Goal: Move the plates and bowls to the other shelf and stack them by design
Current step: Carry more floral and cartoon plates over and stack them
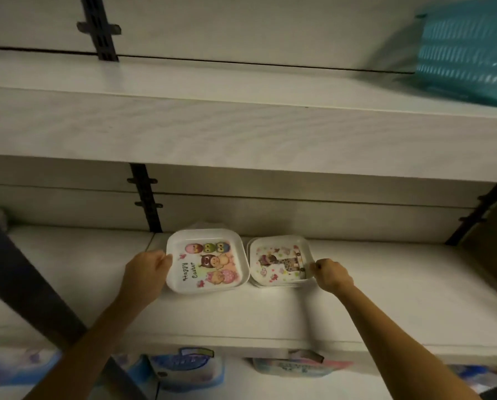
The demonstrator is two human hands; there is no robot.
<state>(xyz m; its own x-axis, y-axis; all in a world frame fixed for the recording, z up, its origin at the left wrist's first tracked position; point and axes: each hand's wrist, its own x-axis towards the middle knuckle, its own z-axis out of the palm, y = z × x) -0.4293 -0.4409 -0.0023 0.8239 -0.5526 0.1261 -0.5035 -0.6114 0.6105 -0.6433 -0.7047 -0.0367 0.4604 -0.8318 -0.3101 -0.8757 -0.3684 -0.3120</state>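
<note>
Two square white plates lie side by side on the middle shelf (386,307). The larger one, the "Happy Easter" plate (207,261) with owls and chicks, is on the left. My left hand (147,269) grips its left rim. To its right, the smaller plate (280,261) with a cartoon figure tops a short stack of similar plates. My right hand (329,274) pinches the right rim of that top plate. Something pale shows behind the larger plate, too hidden to identify.
An upper shelf (241,125) overhangs the plates, with a teal plastic basket (469,50) at its right end. Black wall brackets (146,197) run behind the shelves. Packaged goods (186,368) sit below the middle shelf's front edge. A dark diagonal bar (33,290) crosses the left.
</note>
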